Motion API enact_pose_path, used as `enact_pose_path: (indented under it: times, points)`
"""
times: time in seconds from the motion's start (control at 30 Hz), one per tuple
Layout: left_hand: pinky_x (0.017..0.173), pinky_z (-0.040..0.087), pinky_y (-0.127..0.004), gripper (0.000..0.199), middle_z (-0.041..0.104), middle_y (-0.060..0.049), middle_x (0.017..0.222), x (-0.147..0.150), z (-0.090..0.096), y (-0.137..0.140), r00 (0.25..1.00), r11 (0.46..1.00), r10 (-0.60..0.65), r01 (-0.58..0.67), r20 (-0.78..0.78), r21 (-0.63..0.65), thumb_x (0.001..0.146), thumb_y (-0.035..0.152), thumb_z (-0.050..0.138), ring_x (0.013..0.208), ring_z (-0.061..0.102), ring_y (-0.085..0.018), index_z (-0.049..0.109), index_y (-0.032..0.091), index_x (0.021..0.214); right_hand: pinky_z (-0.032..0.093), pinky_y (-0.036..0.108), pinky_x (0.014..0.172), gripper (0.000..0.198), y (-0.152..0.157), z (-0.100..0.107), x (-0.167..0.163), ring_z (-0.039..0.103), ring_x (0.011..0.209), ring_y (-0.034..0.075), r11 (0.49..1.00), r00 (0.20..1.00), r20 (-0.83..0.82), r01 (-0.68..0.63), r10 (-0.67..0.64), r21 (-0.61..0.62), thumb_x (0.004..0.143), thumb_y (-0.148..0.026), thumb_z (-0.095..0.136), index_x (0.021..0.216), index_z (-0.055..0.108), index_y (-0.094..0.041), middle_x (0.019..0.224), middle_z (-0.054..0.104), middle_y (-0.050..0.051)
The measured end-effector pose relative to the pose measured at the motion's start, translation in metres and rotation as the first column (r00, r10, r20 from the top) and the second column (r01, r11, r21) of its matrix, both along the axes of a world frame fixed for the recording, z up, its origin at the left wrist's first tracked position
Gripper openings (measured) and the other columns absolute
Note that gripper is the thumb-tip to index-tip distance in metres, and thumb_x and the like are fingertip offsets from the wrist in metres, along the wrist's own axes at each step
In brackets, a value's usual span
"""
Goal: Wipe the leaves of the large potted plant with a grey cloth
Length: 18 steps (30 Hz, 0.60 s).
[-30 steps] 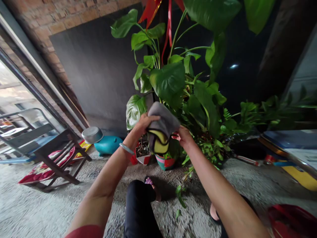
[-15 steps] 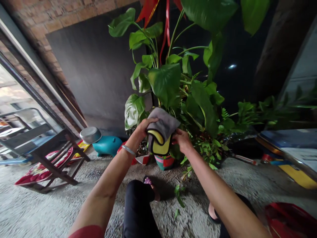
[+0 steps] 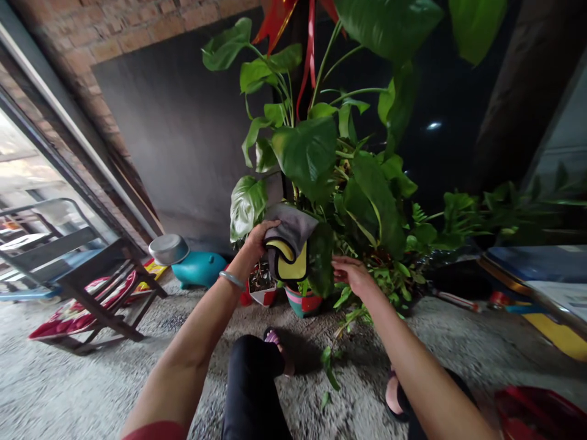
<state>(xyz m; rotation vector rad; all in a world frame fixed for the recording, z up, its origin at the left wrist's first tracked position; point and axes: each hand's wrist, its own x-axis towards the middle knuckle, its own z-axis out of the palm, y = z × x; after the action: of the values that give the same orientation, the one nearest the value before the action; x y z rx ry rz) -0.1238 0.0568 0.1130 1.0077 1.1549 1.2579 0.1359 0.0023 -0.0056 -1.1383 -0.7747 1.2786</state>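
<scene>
My left hand (image 3: 260, 238) grips the left side of a folded cloth (image 3: 293, 227), grey on one face and yellow on the other, with a black edge. The cloth hangs in front of a large leafy potted plant (image 3: 302, 150). Just right of the cloth hangs a dark green leaf (image 3: 321, 266). My right hand (image 3: 354, 275) has its fingers closed at that leaf's right edge, apart from the cloth; the fingertips are partly hidden. Below stands a striped pot (image 3: 305, 302) in green, pink and red.
A red-and-white planter (image 3: 262, 292) stands left of the pot. Further left are a teal animal-shaped stool (image 3: 199, 269), a metal bowl (image 3: 169, 249) and a wooden chair (image 3: 98, 275). Boxes (image 3: 541, 269) lie at right, above a red bag (image 3: 541, 412). Leafy stems trail over the concrete floor.
My right hand has come away from the cloth and moved right and down to the leaf's edge. My left hand has shifted slightly left with the cloth, uncovering the leaf.
</scene>
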Motion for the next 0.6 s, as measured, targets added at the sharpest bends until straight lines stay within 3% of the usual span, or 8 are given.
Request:
enact_pose_path:
  times: [0.1,0.23,0.33,0.4,0.5,0.6]
  points:
    - [0.067,0.059,-0.033,0.029,0.073,-0.004,0.065,0.005,-0.007,-0.002,0.999,0.998,0.046,-0.046,-0.005,-0.044,0.058,0.026,0.084,0.061,0.068,-0.020,0.070,0.016,0.081,0.049,0.027,0.061,0.039,0.002,-0.004,0.013,0.068,0.072,0.019,0.996,0.996,-0.010,0.091,-0.091,-0.009,0.049,-0.033,0.093,0.082,0.075,-0.024,0.076,0.076,0.000]
    - [0.069,0.059,-0.035,0.030,0.072,-0.006,0.066,0.009,-0.009,-0.001,1.000,0.996,0.004,-0.002,0.017,-0.084,0.060,0.029,0.084,0.064,0.069,-0.021,0.071,0.015,0.082,0.052,0.031,0.074,0.047,0.006,-0.015,0.018,0.070,0.092,0.022,0.975,0.974,-0.043,0.221,-0.222,-0.019,0.049,-0.038,0.093,0.087,0.069,-0.026,0.079,0.074,-0.004]
    - [0.071,0.058,-0.036,0.031,0.072,-0.006,0.069,0.010,-0.006,0.000,0.999,0.999,0.019,-0.020,-0.026,-0.034,0.057,0.031,0.085,0.066,0.068,-0.022,0.070,0.015,0.080,0.055,0.035,0.075,0.045,0.003,-0.022,0.009,0.072,0.091,0.025,0.984,0.979,-0.099,0.176,-0.179,-0.035,0.047,-0.039,0.093,0.081,0.066,-0.027,0.077,0.074,-0.002]
    - [0.074,0.057,-0.036,0.033,0.072,-0.006,0.074,0.012,-0.004,-0.002,0.981,0.991,0.083,-0.064,-0.174,0.113,0.056,0.032,0.086,0.074,0.070,-0.024,0.070,0.017,0.081,0.058,0.038,0.071,0.042,-0.001,-0.024,-0.001,0.074,0.084,0.026,0.996,0.986,-0.144,0.076,-0.082,-0.046,0.046,-0.038,0.093,0.077,0.068,-0.026,0.077,0.076,0.001]
    - [0.087,0.055,-0.037,0.038,0.075,-0.007,0.087,0.019,-0.003,-0.007,0.821,0.930,0.236,-0.034,-0.520,0.367,0.059,0.032,0.087,0.096,0.071,-0.030,0.073,0.019,0.091,0.060,0.039,0.064,0.037,-0.010,-0.022,-0.014,0.073,0.070,0.026,0.997,0.982,-0.191,-0.030,0.017,-0.067,0.042,-0.026,0.093,0.068,0.067,-0.024,0.070,0.077,0.003]
    - [0.100,0.051,-0.042,0.049,0.077,-0.012,0.109,0.028,-0.004,-0.013,0.576,0.909,0.316,0.043,-0.754,0.414,0.068,0.030,0.084,0.115,0.068,-0.036,0.073,0.019,0.114,0.060,0.038,0.056,0.034,-0.019,-0.015,-0.009,0.070,0.059,0.025,0.996,0.980,-0.200,-0.030,0.012,-0.089,0.041,-0.015,0.090,0.064,0.066,-0.023,0.063,0.075,0.004]
